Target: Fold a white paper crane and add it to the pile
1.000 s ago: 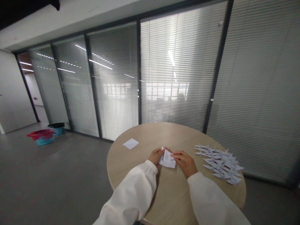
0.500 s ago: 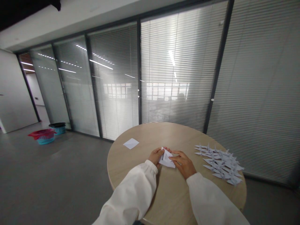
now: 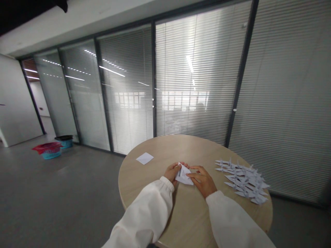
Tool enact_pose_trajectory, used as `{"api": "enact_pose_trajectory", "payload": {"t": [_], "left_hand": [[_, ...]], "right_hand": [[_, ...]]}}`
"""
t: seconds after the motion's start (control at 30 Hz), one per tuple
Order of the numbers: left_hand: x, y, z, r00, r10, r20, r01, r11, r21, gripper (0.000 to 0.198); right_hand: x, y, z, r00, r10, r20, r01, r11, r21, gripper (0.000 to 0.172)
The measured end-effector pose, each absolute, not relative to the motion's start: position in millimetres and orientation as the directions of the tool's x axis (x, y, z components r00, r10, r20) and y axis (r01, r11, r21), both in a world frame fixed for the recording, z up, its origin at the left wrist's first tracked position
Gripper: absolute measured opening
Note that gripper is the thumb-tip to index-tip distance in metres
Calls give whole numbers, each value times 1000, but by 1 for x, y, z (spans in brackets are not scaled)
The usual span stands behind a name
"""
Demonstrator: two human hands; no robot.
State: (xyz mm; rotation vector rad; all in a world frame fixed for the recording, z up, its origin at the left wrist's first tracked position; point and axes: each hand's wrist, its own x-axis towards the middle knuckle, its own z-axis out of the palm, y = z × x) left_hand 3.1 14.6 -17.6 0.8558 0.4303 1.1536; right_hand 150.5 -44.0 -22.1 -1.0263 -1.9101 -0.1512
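A small folded sheet of white paper (image 3: 184, 176) with dark print on it is held between my hands above the middle of the table. My left hand (image 3: 171, 172) grips its left edge, thumb on top and fingers behind. From the right, my right hand (image 3: 203, 179) pinches the paper's right side with thumb and fingers. Farther right lies a cluster of folded white paper cranes (image 3: 244, 181), set close together in rows. A flat white square of paper (image 3: 145, 158) rests toward the table's far left side.
The round wooden table (image 3: 144, 193) stands before a glass partition with blinds (image 3: 193, 75). On the grey floor to the left are a blue bin with a red liner (image 3: 49, 150) and another with a black liner (image 3: 65, 141). A doorway stands beyond them.
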Motion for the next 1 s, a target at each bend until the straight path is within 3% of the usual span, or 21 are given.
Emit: {"api": "enact_pose_trajectory", "payload": {"t": [0.2,0.4,0.57,0.67,0.73,0.87,1.0], "left_hand": [[2,14,-15,411,907,85,-620,210,756,24],[3,12,-14,391,904,175,-519,59,853,38],[3,12,-14,346,918,195,-468,-11,883,39],[2,11,-12,299,928,220,-450,-66,891,38],[1,11,-11,286,933,219,-422,-82,903,38],[1,10,-10,327,919,220,-380,-85,921,39],[1,11,-12,389,893,229,-299,-113,948,39]], "right_hand": [[152,-41,-27,-206,618,759,741,605,-291,19],[152,-39,-28,-199,624,755,743,599,-299,19],[148,-42,-24,-194,623,758,681,641,-354,20],[147,-45,-18,-172,656,734,595,664,-453,21],[146,-45,-16,-102,719,688,498,636,-590,19],[147,-40,-20,87,884,460,287,420,-861,24],[147,-35,-25,-97,937,334,185,347,-919,29]]}}
